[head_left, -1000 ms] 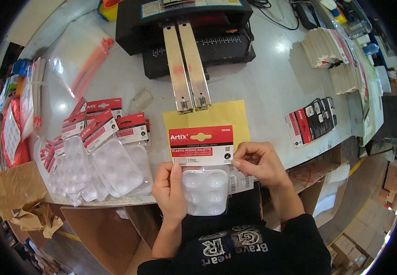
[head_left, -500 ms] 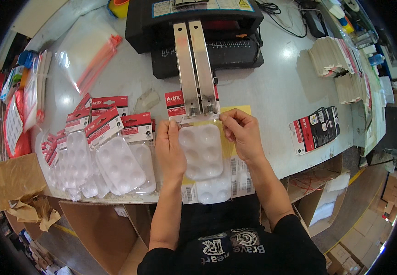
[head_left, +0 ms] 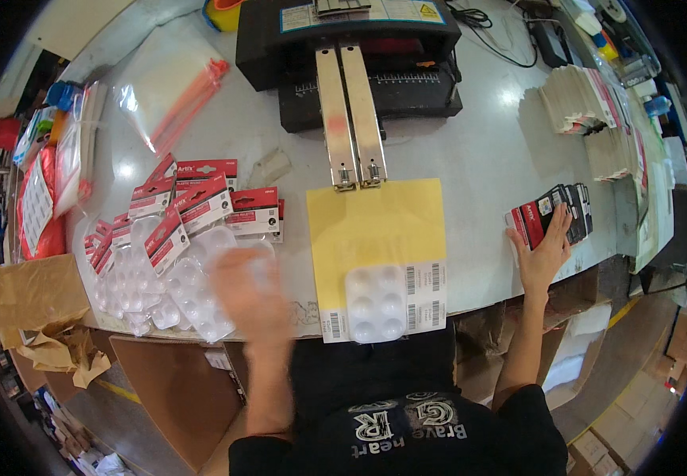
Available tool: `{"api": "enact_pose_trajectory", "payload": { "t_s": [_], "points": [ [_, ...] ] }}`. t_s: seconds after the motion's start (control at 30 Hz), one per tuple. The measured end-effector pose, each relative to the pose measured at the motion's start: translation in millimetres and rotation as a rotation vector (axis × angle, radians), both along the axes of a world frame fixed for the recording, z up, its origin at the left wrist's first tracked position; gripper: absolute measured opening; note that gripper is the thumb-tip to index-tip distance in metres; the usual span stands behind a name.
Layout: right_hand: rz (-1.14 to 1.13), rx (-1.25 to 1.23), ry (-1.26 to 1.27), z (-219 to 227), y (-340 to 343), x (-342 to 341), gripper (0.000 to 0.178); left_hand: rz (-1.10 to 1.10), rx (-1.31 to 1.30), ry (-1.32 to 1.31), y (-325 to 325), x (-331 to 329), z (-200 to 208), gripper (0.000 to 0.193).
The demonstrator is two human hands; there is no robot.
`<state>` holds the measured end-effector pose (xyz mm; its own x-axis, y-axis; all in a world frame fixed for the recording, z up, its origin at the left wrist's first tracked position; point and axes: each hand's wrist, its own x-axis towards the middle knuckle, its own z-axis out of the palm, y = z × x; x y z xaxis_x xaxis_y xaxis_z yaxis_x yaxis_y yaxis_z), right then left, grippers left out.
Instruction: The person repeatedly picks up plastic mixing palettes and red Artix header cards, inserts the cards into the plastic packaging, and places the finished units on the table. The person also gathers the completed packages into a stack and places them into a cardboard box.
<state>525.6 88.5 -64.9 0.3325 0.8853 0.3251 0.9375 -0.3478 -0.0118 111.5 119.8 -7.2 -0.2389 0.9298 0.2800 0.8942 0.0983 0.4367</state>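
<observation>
My left hand point(head_left: 250, 289) is smeared by motion at the right side of a pile of bagged white paint palettes point(head_left: 192, 309) with red and white header cards; its fingers cannot be made out. At the right, my right hand point(head_left: 546, 250) lies open, fingers stretched over a fanned stack of black and red header cards point(head_left: 527, 218). Before me, a white paint palette point(head_left: 375, 305) with round wells rests on a yellow sheet point(head_left: 371, 214) with barcode labels point(head_left: 425, 297). Two metal bars point(head_left: 351, 119) of a black machine point(head_left: 367, 91) reach toward the sheet's far edge.
Clear plastic bags point(head_left: 169, 99) lie at the far left, near a red bundle point(head_left: 38, 202). Brown paper point(head_left: 35, 293) sits at the left edge. Bundled cards point(head_left: 569, 103) stand at the far right, beyond black cables point(head_left: 482, 32). An opened cardboard box point(head_left: 177, 381) is below the table edge.
The bagged palette with its card has left the metal bars; my left hand has moved left to the pile. My right hand has moved right, onto the black and red cards.
</observation>
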Motion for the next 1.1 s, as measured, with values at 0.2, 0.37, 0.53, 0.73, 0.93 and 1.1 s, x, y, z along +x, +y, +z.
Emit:
{"api": "enact_pose_trajectory", "payload": {
  "t_s": [0.2, 0.37, 0.53, 0.73, 0.93, 1.1],
  "points": [
    [-0.031, 0.019, 0.071, 4, 4, -10, 0.092, -0.232, -0.182, -0.178, -24, 70, -48, 0.020],
    [-0.002, 0.064, 0.063, 5, 3, -7, 0.087, -0.191, -0.268, -1.064, -20, 64, -36, 0.011],
    [-0.008, 0.109, 0.094, 0, 0, -10, 0.071, -0.217, -0.315, -1.509, -24, 65, -20, 0.008],
    [0.038, 0.330, 0.534, 46, 6, -53, 0.040, -0.255, -0.399, -1.435, -24, 64, 4, 0.021],
    [0.475, -0.149, 1.308, 117, 39, -134, 0.035, -0.339, -0.486, -1.313, -27, 65, 26, 0.023],
    [0.456, -0.517, 1.332, 125, 65, -163, 0.033, -0.341, -0.445, -1.323, -27, 58, 29, 0.020]
  ]
}}
